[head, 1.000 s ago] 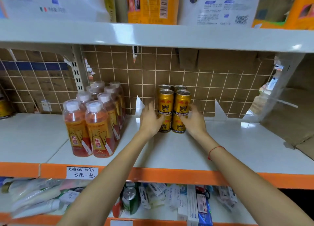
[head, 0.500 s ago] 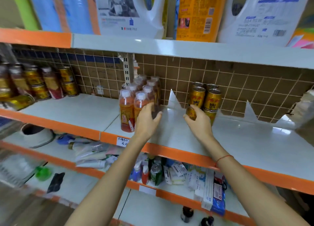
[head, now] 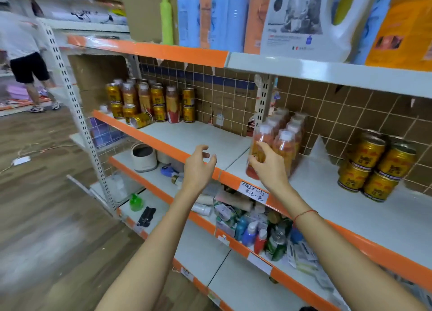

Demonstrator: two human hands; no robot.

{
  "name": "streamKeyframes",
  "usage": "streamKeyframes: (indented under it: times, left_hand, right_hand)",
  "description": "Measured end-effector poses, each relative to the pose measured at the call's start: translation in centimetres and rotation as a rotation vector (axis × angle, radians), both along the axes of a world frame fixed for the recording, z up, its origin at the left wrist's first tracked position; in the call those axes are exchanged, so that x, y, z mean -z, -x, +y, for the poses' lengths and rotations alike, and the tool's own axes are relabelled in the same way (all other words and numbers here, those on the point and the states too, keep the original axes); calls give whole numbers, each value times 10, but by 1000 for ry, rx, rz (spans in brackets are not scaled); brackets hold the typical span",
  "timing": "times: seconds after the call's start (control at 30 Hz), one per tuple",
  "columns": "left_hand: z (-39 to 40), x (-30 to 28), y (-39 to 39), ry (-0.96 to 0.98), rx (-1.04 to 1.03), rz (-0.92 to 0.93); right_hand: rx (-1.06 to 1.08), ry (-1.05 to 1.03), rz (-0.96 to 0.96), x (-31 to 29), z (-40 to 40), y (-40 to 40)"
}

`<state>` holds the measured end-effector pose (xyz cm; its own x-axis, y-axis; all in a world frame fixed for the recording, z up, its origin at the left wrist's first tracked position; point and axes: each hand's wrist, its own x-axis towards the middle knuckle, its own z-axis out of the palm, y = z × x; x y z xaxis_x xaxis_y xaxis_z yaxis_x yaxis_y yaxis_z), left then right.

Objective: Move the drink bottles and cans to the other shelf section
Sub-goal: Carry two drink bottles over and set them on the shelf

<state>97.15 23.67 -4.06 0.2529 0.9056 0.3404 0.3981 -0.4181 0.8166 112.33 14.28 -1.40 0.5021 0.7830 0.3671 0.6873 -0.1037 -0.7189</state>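
Observation:
A cluster of orange drink bottles (head: pixel 288 133) with white caps stands at the left end of the right shelf section. My right hand (head: pixel 268 165) grips the front-left bottle (head: pixel 258 144) of that cluster, thumb across its label. My left hand (head: pixel 198 164) hovers over the orange shelf edge with loosely curled fingers and holds nothing. Gold cans (head: pixel 374 165) are stacked two high further right on the same shelf. On the left shelf section (head: pixel 194 137), several gold cans and orange bottles (head: pixel 149 100) stand at the back left, and one can (head: pixel 140 120) lies on its side.
A perforated upright post (head: pixel 263 105) divides the two sections. Detergent jugs and tall bottles (head: pixel 311 18) fill the shelf above. Mixed small goods (head: pixel 252 226) crowd the shelf below. A person (head: pixel 25 60) stands at the far left on the wood floor.
My view has swung left, showing the left section. My right hand left the gold cans and moved onto the front-left bottle. My left hand drifted left, away from the bottles.

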Motion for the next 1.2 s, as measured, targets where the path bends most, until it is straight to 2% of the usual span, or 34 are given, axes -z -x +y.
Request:
streamKeyframes:
  times: [0.33, 0.53, 0.83, 1.07, 1.2]
  left_hand:
    - [131, 0, 139, 9, -63, 41]
    - [189, 2, 182, 54, -27, 30]
    - [263, 13, 185, 93, 26, 51]
    - [317, 9, 165, 125, 24, 66]
    - [349, 2, 159, 70, 9, 108]
  right_hand:
    - [-54, 76, -67, 0, 140, 106]
    - [-82, 78, -58, 8, 207, 153]
    - [-66, 126, -71, 14, 286, 159]
    - [-83, 135, -95, 11, 339, 134]
    - [-80, 126, -69, 6, 365, 119]
